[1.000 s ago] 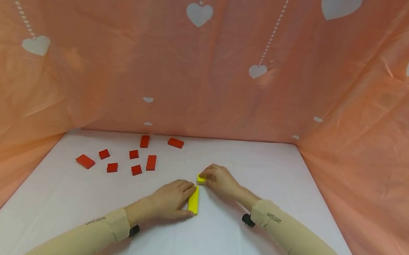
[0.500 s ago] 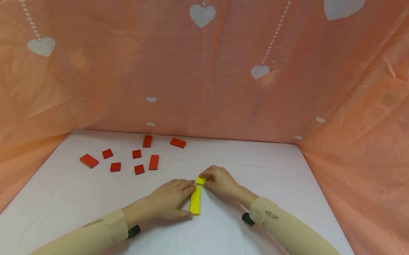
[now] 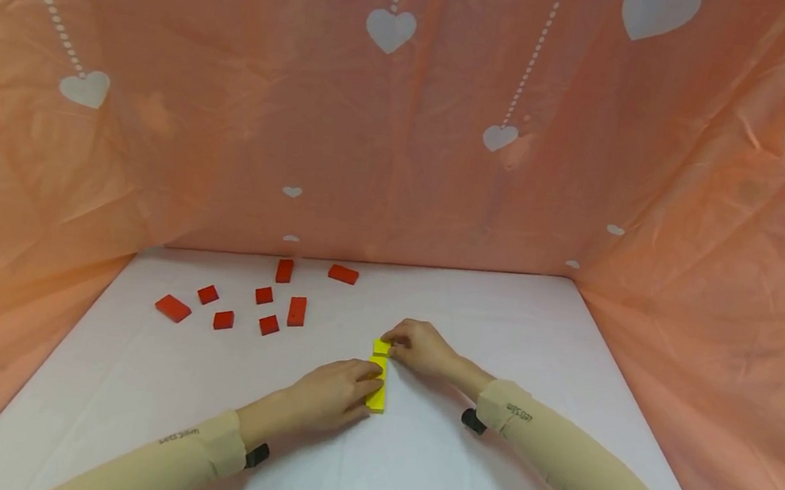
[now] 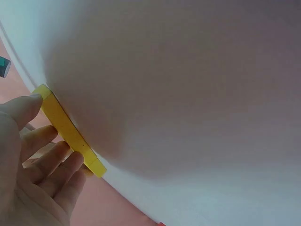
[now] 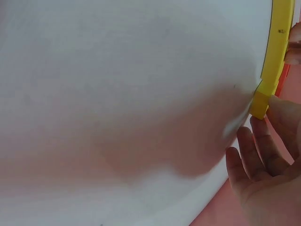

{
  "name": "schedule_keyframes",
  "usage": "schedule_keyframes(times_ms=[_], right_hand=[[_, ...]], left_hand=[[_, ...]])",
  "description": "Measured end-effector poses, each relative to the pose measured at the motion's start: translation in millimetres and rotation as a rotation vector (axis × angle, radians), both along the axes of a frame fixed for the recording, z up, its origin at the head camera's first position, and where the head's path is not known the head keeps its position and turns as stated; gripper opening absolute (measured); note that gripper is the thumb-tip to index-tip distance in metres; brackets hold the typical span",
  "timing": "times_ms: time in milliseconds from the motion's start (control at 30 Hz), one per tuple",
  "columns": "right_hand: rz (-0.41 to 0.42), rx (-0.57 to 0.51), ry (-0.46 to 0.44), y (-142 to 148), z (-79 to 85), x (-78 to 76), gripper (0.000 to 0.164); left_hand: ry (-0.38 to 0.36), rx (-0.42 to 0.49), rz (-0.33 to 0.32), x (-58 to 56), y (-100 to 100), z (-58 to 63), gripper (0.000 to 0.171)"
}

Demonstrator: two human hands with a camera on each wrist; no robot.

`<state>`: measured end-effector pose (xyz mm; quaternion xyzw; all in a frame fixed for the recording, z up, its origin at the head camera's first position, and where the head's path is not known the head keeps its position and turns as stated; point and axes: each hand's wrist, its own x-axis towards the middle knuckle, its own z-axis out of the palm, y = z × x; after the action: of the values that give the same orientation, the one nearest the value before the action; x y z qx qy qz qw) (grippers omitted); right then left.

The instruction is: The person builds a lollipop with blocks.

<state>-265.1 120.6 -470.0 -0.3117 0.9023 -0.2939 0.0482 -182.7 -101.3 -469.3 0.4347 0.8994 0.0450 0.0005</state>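
A long yellow block (image 3: 376, 405) lies on the white table, pointing away from me, with a small yellow block (image 3: 381, 347) in line at its far end. My left hand (image 3: 329, 396) holds the long block, fingers over its top and left side. In the left wrist view the thumb is at one end of the long block (image 4: 68, 127) and the fingertips along its side. From the right, my right hand (image 3: 423, 350) pinches the small block between thumb and fingers. In the right wrist view the small block (image 5: 259, 104) meets the long one's end; any gap is hard to see.
Several red blocks lie scattered at the back left, among them an oblong one (image 3: 296, 311) nearest the yellow pair and a small square one (image 3: 269, 325). A pink curtain (image 3: 401, 158) with white hearts surrounds the back and sides of the table (image 3: 483, 478).
The small yellow block has shifted slightly left and toward the long one, lining up with it. My left fingers have moved from the long block's far end onto its top.
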Motion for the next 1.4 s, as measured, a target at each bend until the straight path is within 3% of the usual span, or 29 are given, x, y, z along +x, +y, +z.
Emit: schedule_keyframes(times_ms=[500, 733, 1400], right_hand=[[0.026, -0.004, 0.013, -2.6, 1.0, 3.8, 0.022], [0.014, -0.004, -0.022, -4.1, 1.6, 5.5, 0.021], [-0.004, -0.015, -0.025, -2.6, -1.2, 7.3, 0.024]], left_hand=[[0.034, 0.010, -0.011, 0.5, -0.4, -1.0, 0.046], [0.053, 0.023, -0.019, 1.4, -0.3, -1.5, 0.045], [0.007, 0.057, 0.007, 2.5, -2.6, -4.5, 0.048]])
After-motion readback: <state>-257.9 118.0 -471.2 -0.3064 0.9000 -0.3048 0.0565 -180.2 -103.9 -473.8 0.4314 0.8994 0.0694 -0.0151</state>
